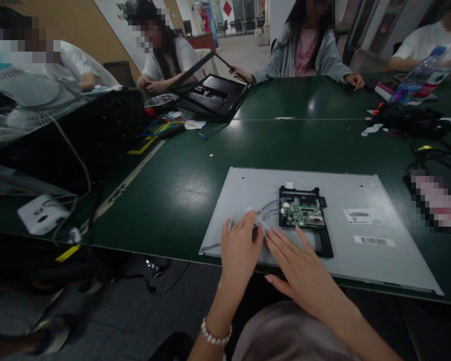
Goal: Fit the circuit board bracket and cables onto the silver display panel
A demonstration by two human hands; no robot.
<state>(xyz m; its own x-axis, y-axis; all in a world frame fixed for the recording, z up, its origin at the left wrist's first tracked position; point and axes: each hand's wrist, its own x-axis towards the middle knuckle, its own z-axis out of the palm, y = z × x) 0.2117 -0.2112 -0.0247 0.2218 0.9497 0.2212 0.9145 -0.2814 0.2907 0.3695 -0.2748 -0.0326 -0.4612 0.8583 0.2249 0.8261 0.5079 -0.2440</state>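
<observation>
Right hand flat-fingered, left hand half-curled, touching pale strip.

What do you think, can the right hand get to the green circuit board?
Probably yes. The right hand is close by, with one fingertip near the lower edge of the green circuit board, and nothing seems to cover the board's top.

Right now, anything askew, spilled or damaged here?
No spill or clear damage visible. The grey panel lies close along the near edge of the green table, slightly precarious-looking. Beyond it, at right, a loose white scrap lies beside a dark bundle, like litter. The left hand and right hand hide part of the panel.
</observation>
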